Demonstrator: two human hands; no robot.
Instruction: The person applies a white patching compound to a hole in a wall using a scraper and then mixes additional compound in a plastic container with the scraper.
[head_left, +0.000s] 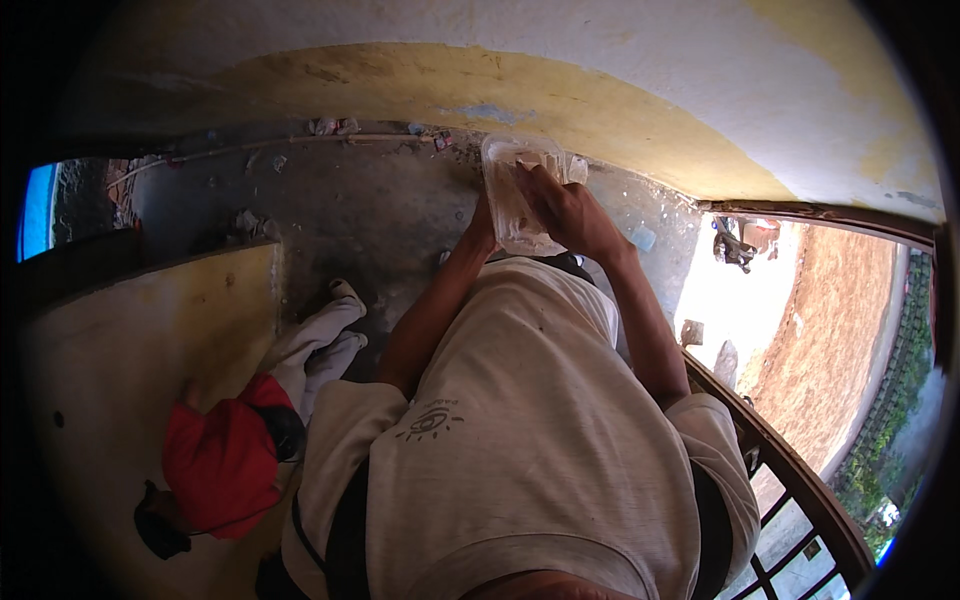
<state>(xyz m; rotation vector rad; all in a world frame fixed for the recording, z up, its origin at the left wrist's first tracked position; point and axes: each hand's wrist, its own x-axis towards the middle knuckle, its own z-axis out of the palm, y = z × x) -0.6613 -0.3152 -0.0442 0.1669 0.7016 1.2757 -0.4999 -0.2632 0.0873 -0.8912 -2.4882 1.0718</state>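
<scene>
In front of my body is a clear plastic container [505, 205], rectangular with a rounded rim and brownish smears inside. My left hand [484, 222] grips it from its left side; most of those fingers are hidden behind the plastic. Over the container's right side, my right hand [572, 212] is closed, with its fingertips down toward the inside. Whatever those fingers hold, if anything, I cannot make out. A pale, see-through piece [576, 168] shows just beyond the right knuckles.
A yellow and white wall [600, 110] rises ahead, with a thin pole [290, 138] and litter along its foot. At left, a person in a red top [225, 450] is beside a low wall [180, 310]. A doorway with a dark metal gate [790, 480] opens at right.
</scene>
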